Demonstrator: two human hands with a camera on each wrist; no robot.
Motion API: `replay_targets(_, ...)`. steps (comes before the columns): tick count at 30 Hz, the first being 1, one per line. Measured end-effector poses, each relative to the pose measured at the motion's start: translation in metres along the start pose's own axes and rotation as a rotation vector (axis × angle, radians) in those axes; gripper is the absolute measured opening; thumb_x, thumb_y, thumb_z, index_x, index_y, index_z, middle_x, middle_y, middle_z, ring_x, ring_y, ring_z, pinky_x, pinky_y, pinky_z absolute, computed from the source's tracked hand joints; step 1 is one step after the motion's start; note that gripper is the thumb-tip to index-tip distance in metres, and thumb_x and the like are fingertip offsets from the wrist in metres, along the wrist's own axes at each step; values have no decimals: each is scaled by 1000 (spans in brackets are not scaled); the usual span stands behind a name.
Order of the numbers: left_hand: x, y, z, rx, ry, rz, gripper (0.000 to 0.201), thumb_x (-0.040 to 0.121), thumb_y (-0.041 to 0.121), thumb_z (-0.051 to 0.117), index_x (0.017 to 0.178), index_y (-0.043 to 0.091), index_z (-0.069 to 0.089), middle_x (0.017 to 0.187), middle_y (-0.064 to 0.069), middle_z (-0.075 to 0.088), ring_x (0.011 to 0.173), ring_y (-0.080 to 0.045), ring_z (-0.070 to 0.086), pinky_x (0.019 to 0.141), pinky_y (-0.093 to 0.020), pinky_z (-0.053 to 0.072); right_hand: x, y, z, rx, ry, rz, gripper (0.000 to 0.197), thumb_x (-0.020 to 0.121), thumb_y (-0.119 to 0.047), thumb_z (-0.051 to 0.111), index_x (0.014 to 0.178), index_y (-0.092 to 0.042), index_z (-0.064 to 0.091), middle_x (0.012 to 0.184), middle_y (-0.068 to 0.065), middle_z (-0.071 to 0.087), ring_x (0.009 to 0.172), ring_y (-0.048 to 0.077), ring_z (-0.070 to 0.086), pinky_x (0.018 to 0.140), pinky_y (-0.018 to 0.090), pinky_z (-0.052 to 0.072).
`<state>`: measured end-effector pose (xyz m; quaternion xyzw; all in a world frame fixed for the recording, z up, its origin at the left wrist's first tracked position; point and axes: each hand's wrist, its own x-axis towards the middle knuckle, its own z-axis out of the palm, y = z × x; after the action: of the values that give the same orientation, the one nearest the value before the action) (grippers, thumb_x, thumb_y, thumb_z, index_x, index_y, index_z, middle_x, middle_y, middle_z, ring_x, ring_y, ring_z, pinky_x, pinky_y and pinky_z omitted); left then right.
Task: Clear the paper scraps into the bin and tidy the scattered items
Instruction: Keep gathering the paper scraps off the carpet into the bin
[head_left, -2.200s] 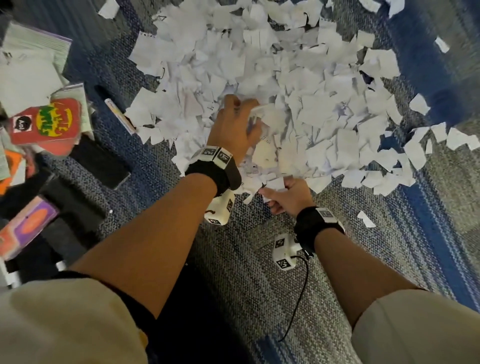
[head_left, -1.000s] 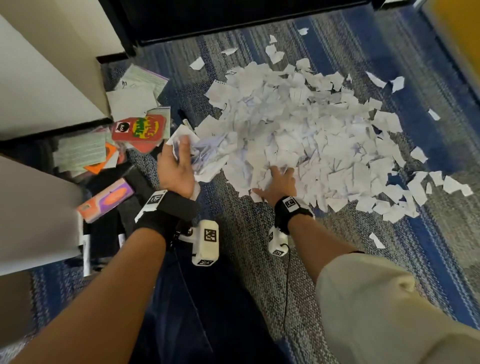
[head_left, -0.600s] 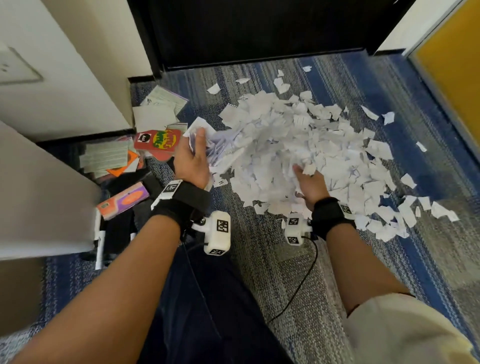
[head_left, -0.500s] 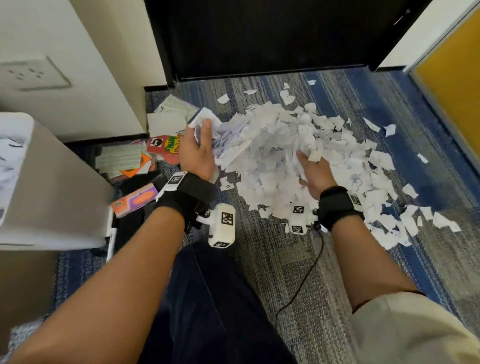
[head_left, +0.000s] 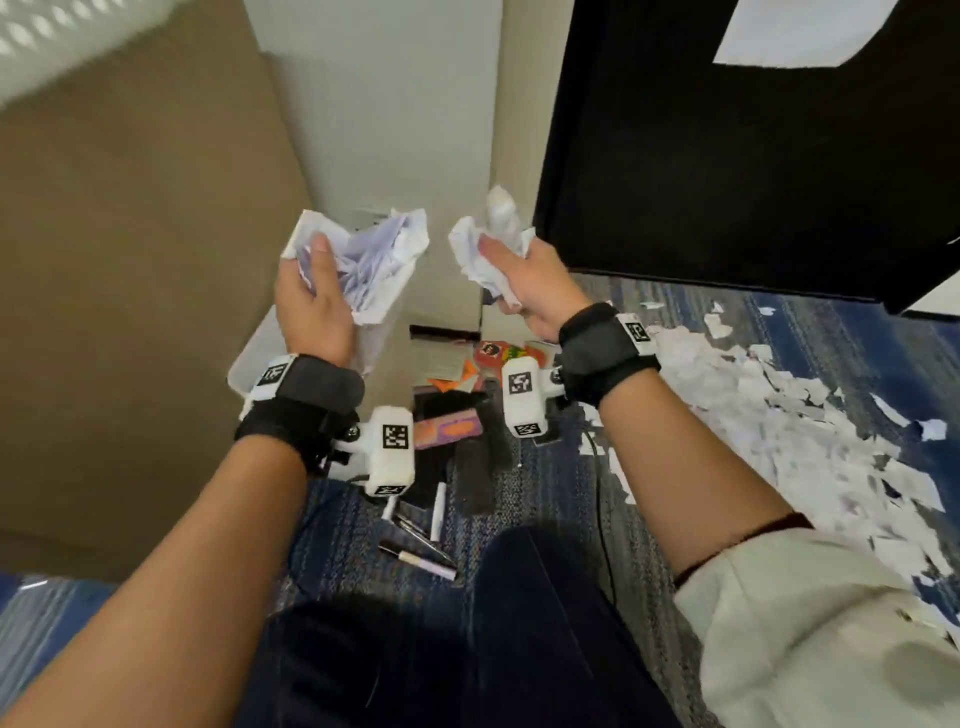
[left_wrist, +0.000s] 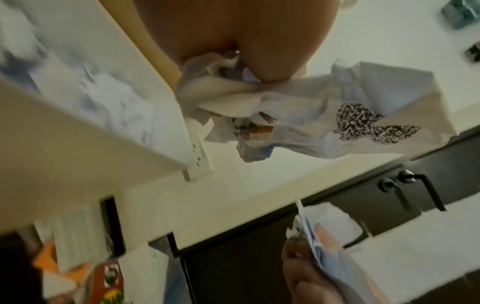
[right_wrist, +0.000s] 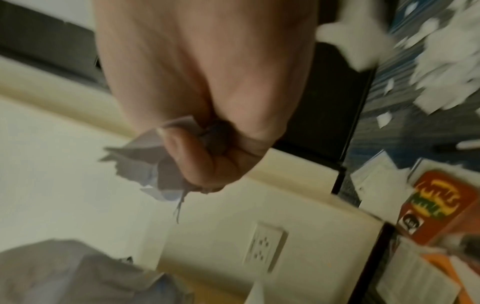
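Above the carpet (head_left: 545, 493), left hand (head_left: 311, 296) and right hand (head_left: 524, 283) each gripping crumpled paper scraps (head_left: 374, 254), one QR-printed.

The left hand (head_left: 311, 301) covers the lower part of its bundle of paper scraps (head_left: 371, 262), and its fingers behind the bundle are out of sight. Below that grip, the bin (head_left: 249, 358) shows only a rim corner; wrist and strap hide the rest. The right hand (head_left: 524, 283) closes over most of its crumpled wad (head_left: 485, 244). In the right wrist view, motion blur smears the floor scraps (right_wrist: 446, 67), and the picture's edge cuts off the orange card (right_wrist: 441, 203).
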<state>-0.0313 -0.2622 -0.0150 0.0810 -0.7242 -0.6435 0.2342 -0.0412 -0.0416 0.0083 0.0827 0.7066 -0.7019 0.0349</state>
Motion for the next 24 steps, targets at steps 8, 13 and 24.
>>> replay_targets(8,6,-29,-78,236,-68,-84,43,98,51,44,106,11,55,108,-8,52,92,-12,49,86,-26,40,47,20,146,-426,-256,121,34,95,-25,55,122,-5,63,127,14,63,100,17,57,88,37,51)
replay_targets(13,2,-33,-82,414,-146,-5,43,98,45,46,119,9,56,110,-4,41,91,-13,46,82,-13,30,61,30,149,-659,-408,75,48,87,-34,65,130,-15,53,122,8,60,104,21,55,99,37,41)
replay_targets(24,10,-66,-68,960,-286,190,41,91,52,52,118,25,66,121,-14,51,112,-36,47,99,-44,41,60,19,108,-392,-396,78,28,97,3,48,121,-3,61,121,27,63,96,27,67,89,30,57)
